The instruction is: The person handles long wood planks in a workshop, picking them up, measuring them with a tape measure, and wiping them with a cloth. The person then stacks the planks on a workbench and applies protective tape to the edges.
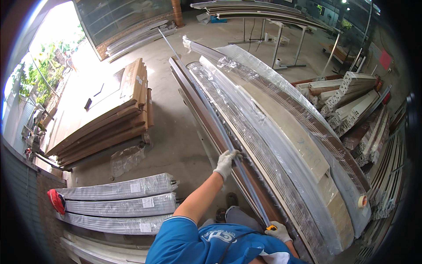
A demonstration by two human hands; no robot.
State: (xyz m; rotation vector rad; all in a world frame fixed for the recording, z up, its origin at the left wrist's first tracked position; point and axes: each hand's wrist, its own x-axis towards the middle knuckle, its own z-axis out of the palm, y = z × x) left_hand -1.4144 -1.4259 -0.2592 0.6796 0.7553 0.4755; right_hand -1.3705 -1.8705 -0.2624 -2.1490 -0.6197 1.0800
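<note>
A long, thin grey bar (251, 184) slants from the far floor toward my body, above dark brown profiles (200, 110). Around its middle, the white-gloved fingers of my left hand (225, 164) are closed. Close to my waist, my right hand (278, 231), gloved too, is at the bar's near end. A small yellow-orange and black object (271, 227) shows at its fingers; its kind is too small to make out. Part of the right hand's grip is hidden. Plastic-wrapped long profiles (263, 132) lie just right of the bar.
Stacked brown cardboard packs (103, 119) stand at the left. Below them lie wrapped grey bundles (118, 206) with a red-and-black object (56, 201) at one end. A tape roll (362, 201) rests on the right-hand wrapped profiles. White profiles (351, 94) are piled farther right; a metal-legged rack (278, 44) stands behind.
</note>
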